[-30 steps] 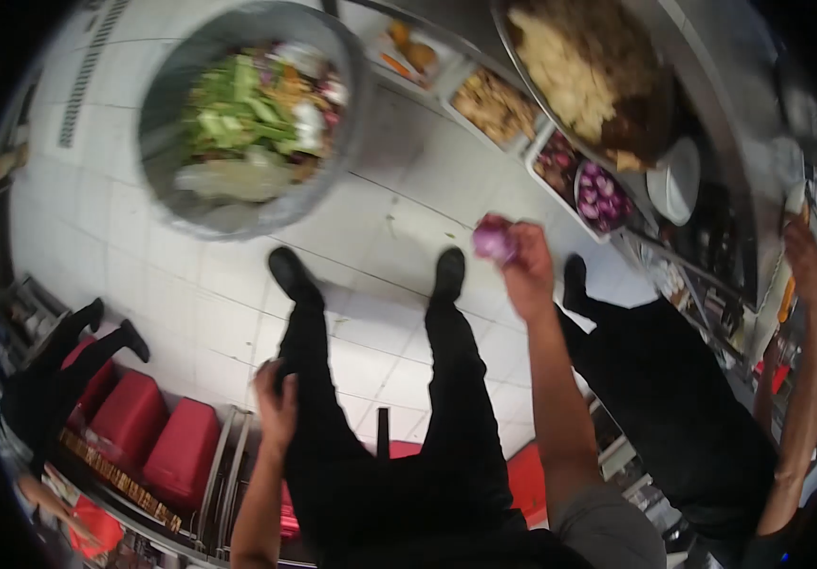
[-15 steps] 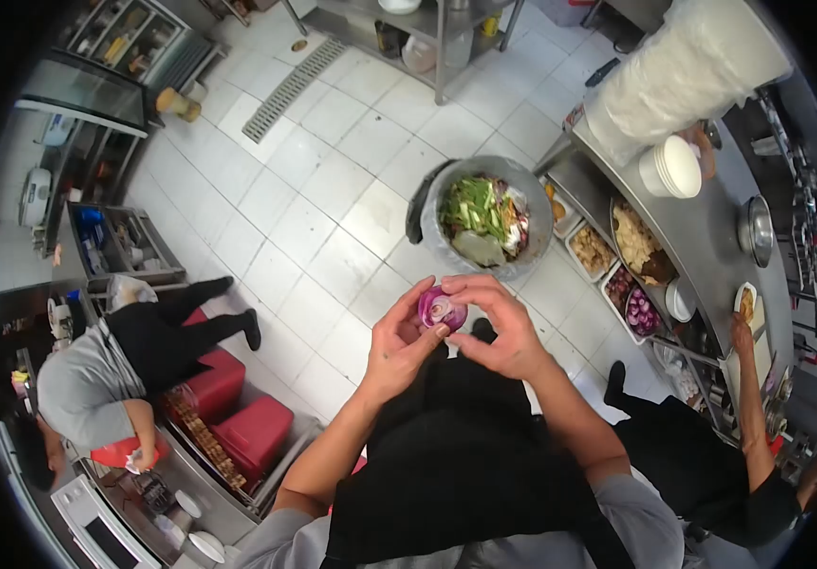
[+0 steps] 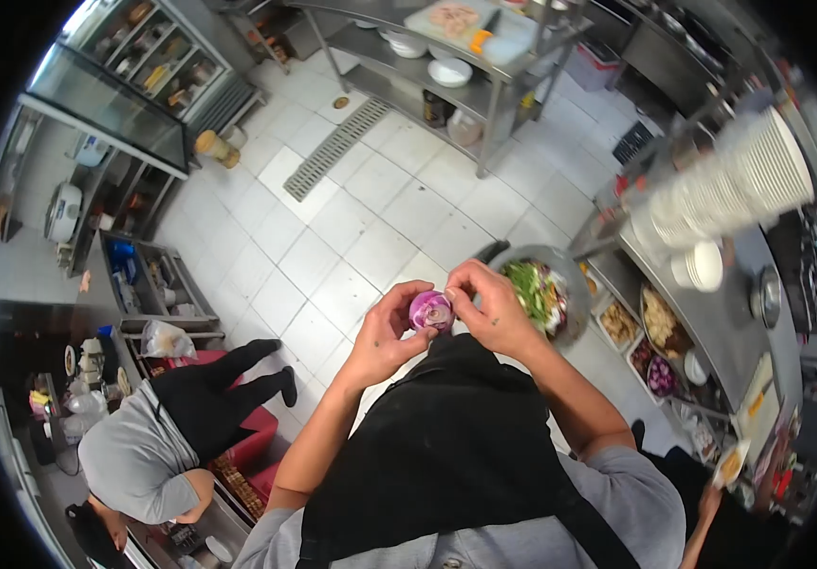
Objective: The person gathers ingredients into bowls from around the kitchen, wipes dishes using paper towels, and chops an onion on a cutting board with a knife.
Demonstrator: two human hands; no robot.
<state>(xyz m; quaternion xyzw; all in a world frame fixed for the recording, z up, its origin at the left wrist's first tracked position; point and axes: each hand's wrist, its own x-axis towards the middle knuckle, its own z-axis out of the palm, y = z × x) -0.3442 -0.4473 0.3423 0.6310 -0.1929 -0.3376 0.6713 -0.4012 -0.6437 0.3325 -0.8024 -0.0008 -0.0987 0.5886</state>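
Observation:
A purple-red onion (image 3: pixel 430 312), its cut or root end turned up toward me, sits in front of my apron. My left hand (image 3: pixel 391 327) is wrapped round its left side, thumb near the bottom. Thumb and fingertips of my right hand (image 3: pixel 484 308) are pinched together at the onion's upper right edge; whether a bit of skin is between them I cannot make out. Just beyond my right hand stands a lined waste bin (image 3: pixel 575 299) with green vegetable scraps (image 3: pixel 530 287) inside, partly hidden by that hand.
On the right, a steel counter (image 3: pixel 737 313) carries stacked white tubs (image 3: pixel 698 267); beside it are trays of food and purple onions (image 3: pixel 661 376). One co-worker (image 3: pixel 148 441) bends over at left; another (image 3: pixel 712 503) holds a small dish at right. A steel shelf (image 3: pixel 484 104) stands ahead.
My view has shifted, so the bin now appears farther right and partly behind my right hand. That hand went from cupping the onion to a pinch at its edge. The right co-worker's dish moved off the counter.

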